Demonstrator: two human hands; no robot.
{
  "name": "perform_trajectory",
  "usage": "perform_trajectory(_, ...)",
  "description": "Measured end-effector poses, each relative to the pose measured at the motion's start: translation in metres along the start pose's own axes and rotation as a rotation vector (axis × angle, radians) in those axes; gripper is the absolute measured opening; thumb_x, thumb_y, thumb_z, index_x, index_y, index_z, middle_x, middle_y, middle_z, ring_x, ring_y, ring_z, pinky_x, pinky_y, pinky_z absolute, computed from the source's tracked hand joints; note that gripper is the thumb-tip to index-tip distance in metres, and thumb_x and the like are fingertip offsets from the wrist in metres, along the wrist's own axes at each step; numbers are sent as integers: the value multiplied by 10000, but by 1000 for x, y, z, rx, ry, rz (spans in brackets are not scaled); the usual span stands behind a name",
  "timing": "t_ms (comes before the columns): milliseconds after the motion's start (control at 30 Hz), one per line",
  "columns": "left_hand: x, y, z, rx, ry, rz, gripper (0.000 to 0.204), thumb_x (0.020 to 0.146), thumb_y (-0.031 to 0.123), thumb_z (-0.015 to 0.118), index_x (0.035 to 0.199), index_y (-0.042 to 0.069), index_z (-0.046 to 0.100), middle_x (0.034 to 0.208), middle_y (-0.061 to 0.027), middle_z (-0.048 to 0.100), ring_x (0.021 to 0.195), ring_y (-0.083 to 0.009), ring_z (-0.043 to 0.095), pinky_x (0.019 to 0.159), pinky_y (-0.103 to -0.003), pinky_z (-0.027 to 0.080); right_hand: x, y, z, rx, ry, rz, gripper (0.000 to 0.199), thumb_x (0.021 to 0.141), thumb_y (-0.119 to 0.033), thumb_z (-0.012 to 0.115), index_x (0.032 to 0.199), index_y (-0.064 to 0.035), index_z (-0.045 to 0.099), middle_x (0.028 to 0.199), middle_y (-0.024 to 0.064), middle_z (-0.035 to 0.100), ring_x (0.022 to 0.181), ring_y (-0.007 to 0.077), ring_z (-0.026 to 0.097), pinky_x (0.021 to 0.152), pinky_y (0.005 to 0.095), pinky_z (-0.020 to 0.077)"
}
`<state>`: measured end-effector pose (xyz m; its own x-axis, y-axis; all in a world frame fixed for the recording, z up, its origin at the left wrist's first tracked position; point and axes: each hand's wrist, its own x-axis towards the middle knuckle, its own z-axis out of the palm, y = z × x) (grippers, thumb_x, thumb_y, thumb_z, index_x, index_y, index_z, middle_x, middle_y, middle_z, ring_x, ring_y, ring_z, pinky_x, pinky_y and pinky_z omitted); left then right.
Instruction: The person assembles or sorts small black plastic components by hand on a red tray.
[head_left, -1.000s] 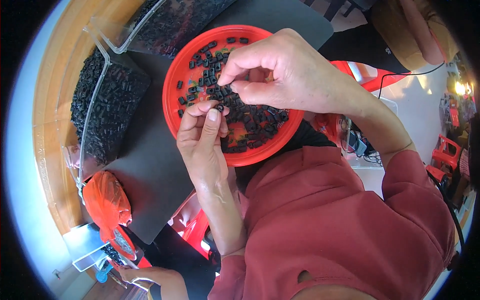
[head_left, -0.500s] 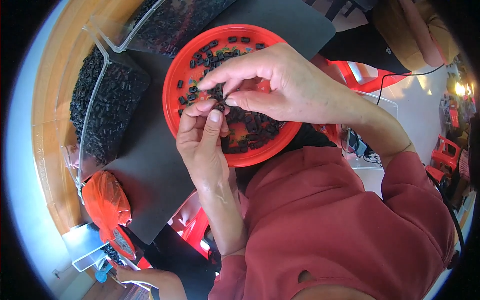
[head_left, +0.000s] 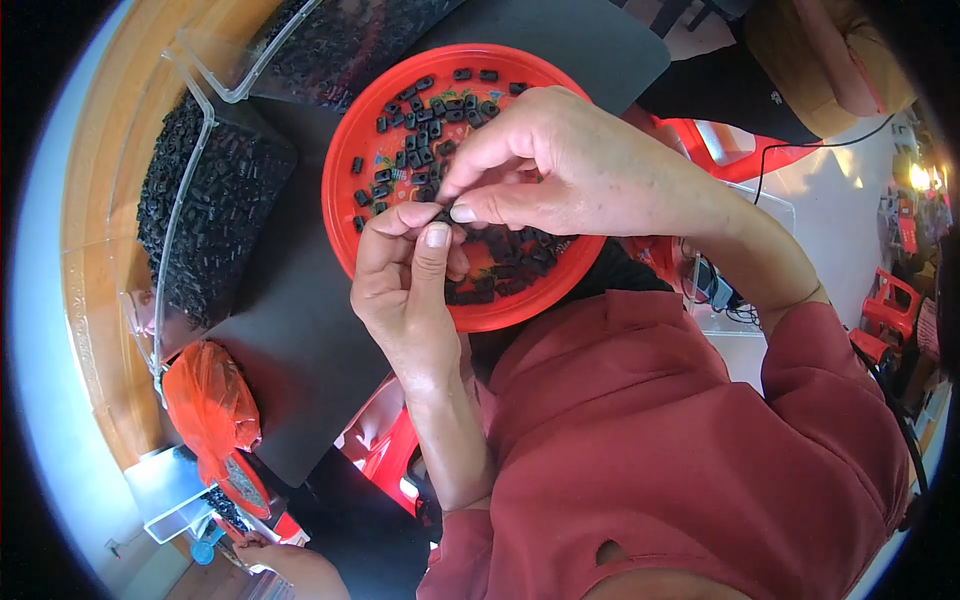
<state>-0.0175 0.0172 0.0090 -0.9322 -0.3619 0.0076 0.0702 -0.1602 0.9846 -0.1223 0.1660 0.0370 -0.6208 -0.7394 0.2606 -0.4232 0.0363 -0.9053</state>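
Both my hands meet over a round red tray [head_left: 345, 130] scattered with small black rectangular pieces [head_left: 417, 158]. My left hand [head_left: 408, 275] pinches a small black piece [head_left: 446, 214] between thumb and forefinger. From the right, my right hand [head_left: 545, 175] pinches at the same piece, thumb and forefinger pressed together on it. The fingertips cover most of that piece, so its exact shape is hidden. Loose pieces lie mostly beyond my hands, and a denser pile [head_left: 510, 265] sits beneath them at the tray's near side.
Left of the tray, a clear plastic bin [head_left: 215, 215] full of black pieces stands on the dark table [head_left: 310, 340]; another clear bin [head_left: 350, 45] is behind. An orange plastic bag [head_left: 210, 400] lies at the table's left edge. Other people sit at lower left and upper right.
My right forefinger, stretched out over the tray before, has curled in to pinch the piece held by my left hand. The left hand has barely moved.
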Motion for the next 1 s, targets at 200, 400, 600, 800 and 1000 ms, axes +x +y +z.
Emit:
perform_trajectory(200, -2, 0, 2, 68, 16, 66, 104, 893, 13, 605, 993, 15, 576, 838, -57, 627, 664, -86, 537, 593, -202, 409, -5, -7, 4, -77, -16, 113, 119, 769, -92, 634, 769, 22, 668, 633, 162, 621, 589, 253, 641, 580, 356, 488)
perform_trajectory(400, -3, 0, 1, 84, 3, 47, 92, 887, -17, 595, 975, 6, 581, 838, -57, 623, 684, -88, 547, 604, -202, 422, -6, -7, 2, -48, -40, 110, 127, 774, -80, 610, 727, 34, 640, 582, 145, 601, 525, 244, 623, 525, 339, 477)
perform_trajectory(600, -6, -2, 4, 126, 2, 117, 75, 882, -26, 596, 951, 1, 588, 819, -50, 608, 669, -86, 539, 590, -201, 415, -11, -12, 6, 249, -53, 281, 127, 794, -70, 600, 764, 50, 629, 629, 136, 652, 584, 196, 674, 544, 284, 519)
perform_trajectory(800, -5, -1, 6, 165, 18, 199, 64, 877, -22, 603, 936, -3, 585, 818, -52, 606, 653, -88, 541, 597, -206, 432, -11, -11, 2, 290, -46, 279, 77, 869, -39, 605, 855, 34, 621, 724, 65, 649, 607, 98, 637, 555, 205, 509)
perform_trajectory(1000, -7, 4, 11, 54, -139, 148, 93, 876, -61, 596, 936, 3, 565, 885, -77, 615, 680, -79, 549, 617, -207, 469, -4, 6, -25, 480, -280, 460, 137, 812, -129, 711, 870, -7, 695, 740, 71, 677, 596, 97, 627, 563, 210, 509)
